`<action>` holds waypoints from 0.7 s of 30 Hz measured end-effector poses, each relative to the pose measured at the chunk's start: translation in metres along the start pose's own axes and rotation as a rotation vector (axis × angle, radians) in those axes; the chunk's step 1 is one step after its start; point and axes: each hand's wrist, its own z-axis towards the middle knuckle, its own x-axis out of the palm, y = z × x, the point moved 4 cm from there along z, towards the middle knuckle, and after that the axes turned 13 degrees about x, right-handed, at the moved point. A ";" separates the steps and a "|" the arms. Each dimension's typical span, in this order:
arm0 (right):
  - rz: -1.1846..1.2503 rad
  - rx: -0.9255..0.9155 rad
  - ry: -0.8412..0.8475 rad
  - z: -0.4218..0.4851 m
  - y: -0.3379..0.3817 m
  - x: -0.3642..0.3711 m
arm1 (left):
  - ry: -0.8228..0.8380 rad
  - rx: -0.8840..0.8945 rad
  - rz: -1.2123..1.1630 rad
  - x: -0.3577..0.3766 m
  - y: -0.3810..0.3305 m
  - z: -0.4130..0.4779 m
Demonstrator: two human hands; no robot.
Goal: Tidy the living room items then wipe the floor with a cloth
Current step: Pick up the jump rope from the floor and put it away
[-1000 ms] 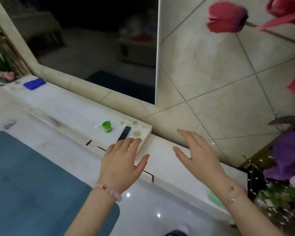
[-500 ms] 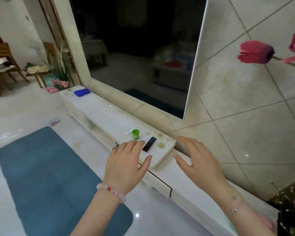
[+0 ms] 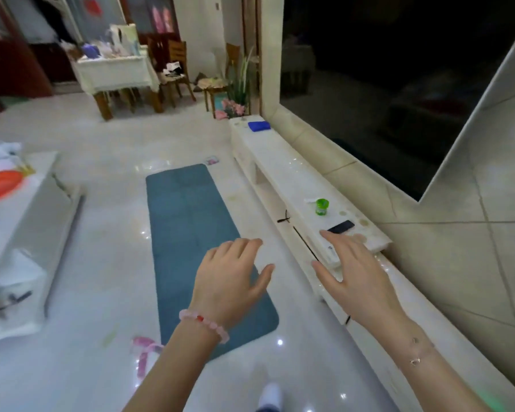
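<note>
Cloth (image 3: 258,126), blue and folded, lies at 12 o'clock on the counter (image 3: 280,173); left grip (image 3: 229,281) and right grip (image 3: 357,278) are released, empty.

Large dark television screen (image 3: 399,84) set against diagonal-tiled wall (image 3: 473,278) at right. Long white low cabinet (image 3: 283,171) runs beneath screen along wall. Teal mat (image 3: 188,221) lies flat, parallel to cabinet, near it. Far end of room: dining table (image 3: 113,72) under cream tablecloth, top cluttered; wooden chair (image 3: 176,69) just beside it. Green plant (image 3: 244,75) and pink flowers (image 3: 231,110) stand at cabinet's far end. White low table (image 3: 42,209) at left edge, blurred.
</note>
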 end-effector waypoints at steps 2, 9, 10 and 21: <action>0.022 -0.044 0.063 -0.015 0.020 0.013 | 0.000 -0.063 0.033 -0.013 0.008 -0.033; 0.026 -0.255 0.159 -0.063 0.101 0.054 | 0.013 -0.327 0.128 -0.059 0.046 -0.142; 0.033 -0.283 0.170 -0.070 0.113 0.059 | 0.015 -0.360 0.136 -0.064 0.052 -0.156; 0.018 -0.431 0.325 -0.121 0.247 0.144 | 0.025 -0.578 0.153 -0.111 0.144 -0.282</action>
